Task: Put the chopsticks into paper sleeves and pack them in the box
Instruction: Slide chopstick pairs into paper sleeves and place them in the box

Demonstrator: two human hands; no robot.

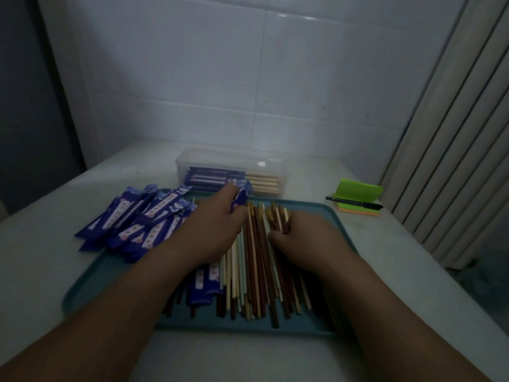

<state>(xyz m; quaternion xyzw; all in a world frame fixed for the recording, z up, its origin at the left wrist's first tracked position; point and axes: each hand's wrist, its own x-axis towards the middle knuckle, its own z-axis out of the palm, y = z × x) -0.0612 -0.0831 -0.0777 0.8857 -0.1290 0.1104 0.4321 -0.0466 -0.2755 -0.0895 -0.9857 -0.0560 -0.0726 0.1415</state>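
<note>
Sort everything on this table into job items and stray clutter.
Job: chopsticks, paper sleeves, clear box, teal tray.
Lying about: black pen, sticky notes.

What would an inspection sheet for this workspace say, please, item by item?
Surface: white table carrying a teal tray.
Job's things: loose chopsticks on the tray; filled sleeves beside them; pile of blue paper sleeves across the tray's left edge; clear box behind the tray, holding sleeved chopsticks.
Clutter: sticky notes with a black pen lying on them, right of the tray.
Grippers: left hand holds a single sleeve; right hand grips a few of the loose chopsticks.
Cables: nothing seen.
Surroundings: tiled wall behind; ribbed radiator at right; dim light.
</note>
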